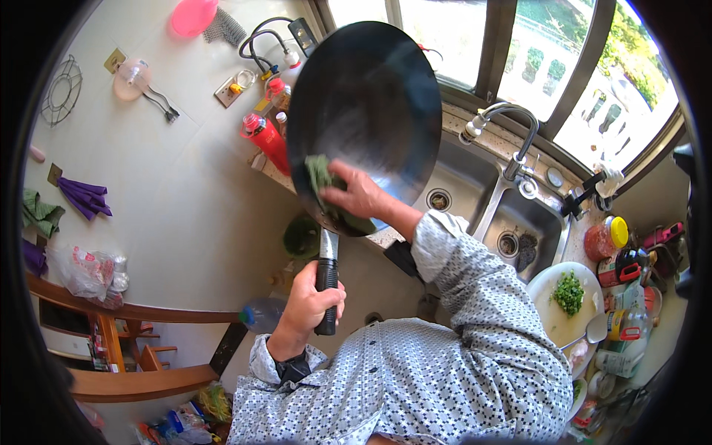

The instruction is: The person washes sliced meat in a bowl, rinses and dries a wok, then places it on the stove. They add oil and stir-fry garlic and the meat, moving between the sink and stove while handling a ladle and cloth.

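Observation:
My left hand is closed around the black ribbed handle of a large dark wok. The wok is tilted up, its inside facing me, in front of the window and partly over the left sink basin. My right hand, slightly blurred, presses a green cloth against the lower left of the wok's inner surface. Part of the cloth is hidden under my fingers. More green shows at the wok's lower rim, below my right hand.
Right of the wok is a double steel sink with a curved faucet. Farther right, a round cutting board holds chopped greens, beside jars and bottles. A red bottle stands close to the wok's left edge.

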